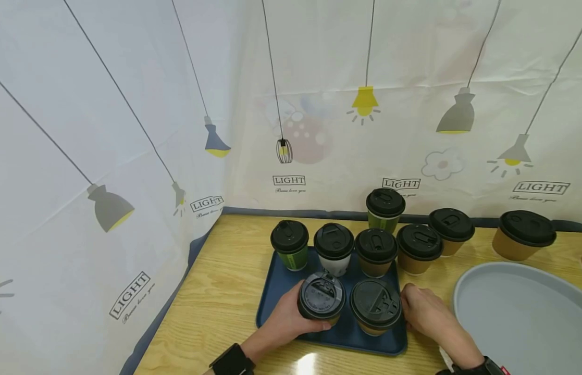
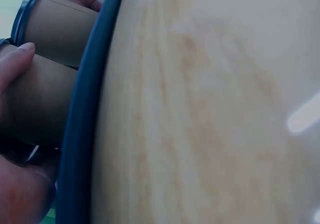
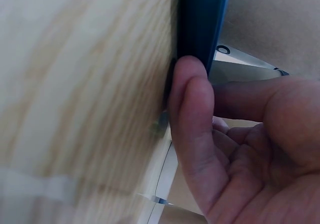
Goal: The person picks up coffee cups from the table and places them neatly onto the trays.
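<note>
A dark blue tray point(image 1: 267, 291) lies on the table with several lidded paper cups on it. My left hand point(image 1: 291, 315) grips a brown cup with a black lid point(image 1: 321, 296) at the tray's front; in the left wrist view the thumb lies along the cup's side point(image 2: 42, 97). Beside it stands another brown cup point(image 1: 376, 307). My right hand point(image 1: 426, 312) pinches the tray's right rim, with fingers point(image 3: 192, 104) on the outer side and the thumb over the edge. A green cup point(image 1: 291, 245), a white cup point(image 1: 334, 249) and a brown cup point(image 1: 376, 252) stand behind.
More lidded cups stand off the tray: a brown one point(image 1: 418, 250) close to its right edge, a green one point(image 1: 385, 211) behind, others farther right. A grey round tray point(image 1: 520, 317) lies at the right. A printed cloth point(image 1: 319, 78) hangs behind the wooden table point(image 1: 201, 291).
</note>
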`<action>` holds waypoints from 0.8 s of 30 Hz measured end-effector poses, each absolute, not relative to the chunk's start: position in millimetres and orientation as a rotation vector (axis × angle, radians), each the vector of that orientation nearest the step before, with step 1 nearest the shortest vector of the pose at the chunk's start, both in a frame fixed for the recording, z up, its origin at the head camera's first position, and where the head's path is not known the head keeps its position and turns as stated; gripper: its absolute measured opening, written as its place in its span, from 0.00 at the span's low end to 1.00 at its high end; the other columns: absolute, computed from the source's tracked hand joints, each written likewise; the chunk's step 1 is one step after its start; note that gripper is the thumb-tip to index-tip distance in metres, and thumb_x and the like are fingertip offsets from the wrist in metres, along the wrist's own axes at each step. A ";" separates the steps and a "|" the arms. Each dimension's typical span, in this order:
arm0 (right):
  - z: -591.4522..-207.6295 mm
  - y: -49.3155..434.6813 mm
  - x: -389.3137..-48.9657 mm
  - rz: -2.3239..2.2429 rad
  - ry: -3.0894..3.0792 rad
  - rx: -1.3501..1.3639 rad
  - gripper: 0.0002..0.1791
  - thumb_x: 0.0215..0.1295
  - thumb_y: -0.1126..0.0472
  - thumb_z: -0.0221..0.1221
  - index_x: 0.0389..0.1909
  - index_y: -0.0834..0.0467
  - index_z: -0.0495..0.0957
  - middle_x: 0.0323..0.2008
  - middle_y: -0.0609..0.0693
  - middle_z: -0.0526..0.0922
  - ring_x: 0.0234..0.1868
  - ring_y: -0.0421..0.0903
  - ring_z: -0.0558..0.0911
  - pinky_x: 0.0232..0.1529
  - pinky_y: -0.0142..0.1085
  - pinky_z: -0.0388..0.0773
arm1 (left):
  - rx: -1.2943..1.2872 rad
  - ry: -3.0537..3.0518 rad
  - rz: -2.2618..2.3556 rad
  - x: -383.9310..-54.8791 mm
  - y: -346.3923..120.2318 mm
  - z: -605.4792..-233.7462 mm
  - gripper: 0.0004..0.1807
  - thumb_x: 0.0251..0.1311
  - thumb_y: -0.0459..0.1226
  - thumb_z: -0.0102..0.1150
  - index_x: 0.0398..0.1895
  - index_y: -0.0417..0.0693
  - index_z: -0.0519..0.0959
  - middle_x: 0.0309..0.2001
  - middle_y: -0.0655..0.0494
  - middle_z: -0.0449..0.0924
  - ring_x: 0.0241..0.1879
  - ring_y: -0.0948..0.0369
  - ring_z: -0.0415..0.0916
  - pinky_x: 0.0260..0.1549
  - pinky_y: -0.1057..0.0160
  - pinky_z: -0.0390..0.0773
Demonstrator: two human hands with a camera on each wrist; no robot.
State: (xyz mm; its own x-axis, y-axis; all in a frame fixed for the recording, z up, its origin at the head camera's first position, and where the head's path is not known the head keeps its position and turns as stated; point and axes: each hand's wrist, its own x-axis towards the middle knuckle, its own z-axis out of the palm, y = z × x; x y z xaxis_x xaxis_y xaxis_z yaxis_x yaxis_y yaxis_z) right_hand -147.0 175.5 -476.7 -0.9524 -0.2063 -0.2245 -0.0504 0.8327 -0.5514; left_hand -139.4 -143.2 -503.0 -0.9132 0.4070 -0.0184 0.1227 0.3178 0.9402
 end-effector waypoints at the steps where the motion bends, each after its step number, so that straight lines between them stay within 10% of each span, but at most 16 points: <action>1: -476.7 175.5 -146.8 -0.813 2.736 -0.196 0.14 0.76 0.69 0.50 0.28 0.57 0.74 0.16 0.46 0.75 0.19 0.43 0.75 0.26 0.39 0.71 | 0.483 2.319 1.633 -139.2 -143.8 -502.9 0.44 0.50 0.45 0.82 0.72 0.66 0.70 0.61 0.67 0.78 0.63 0.62 0.74 0.66 0.47 0.69; 7: -476.8 175.5 -146.2 -0.807 2.723 -0.190 0.15 0.76 0.69 0.50 0.27 0.57 0.74 0.15 0.47 0.75 0.19 0.44 0.75 0.26 0.39 0.71 | 0.488 2.213 1.577 -135.9 -158.1 -499.8 0.49 0.55 0.45 0.79 0.78 0.68 0.62 0.71 0.64 0.67 0.72 0.60 0.64 0.72 0.49 0.63; 12: -477.0 176.0 -147.5 -0.802 2.724 -0.185 0.14 0.75 0.69 0.51 0.26 0.57 0.74 0.15 0.46 0.76 0.19 0.44 0.76 0.26 0.39 0.71 | 0.536 2.140 1.646 -135.7 -182.3 -485.5 0.39 0.67 0.38 0.63 0.81 0.51 0.61 0.77 0.49 0.62 0.76 0.49 0.59 0.72 0.57 0.65; 18: -476.7 181.0 -147.2 -0.849 2.721 -0.158 0.16 0.77 0.66 0.50 0.27 0.57 0.77 0.17 0.45 0.77 0.20 0.43 0.76 0.28 0.38 0.72 | 0.337 2.699 1.664 -148.5 -203.1 -480.5 0.17 0.69 0.28 0.59 0.59 0.37 0.81 0.57 0.43 0.80 0.55 0.46 0.79 0.49 0.60 0.83; 24: -478.7 185.5 -131.2 -0.933 2.610 -0.068 0.18 0.77 0.64 0.52 0.24 0.57 0.78 0.17 0.47 0.77 0.19 0.43 0.77 0.25 0.35 0.74 | 0.131 3.003 1.205 -160.5 -220.0 -493.8 0.16 0.66 0.33 0.64 0.55 0.36 0.80 0.43 0.49 0.80 0.39 0.56 0.80 0.36 0.57 0.82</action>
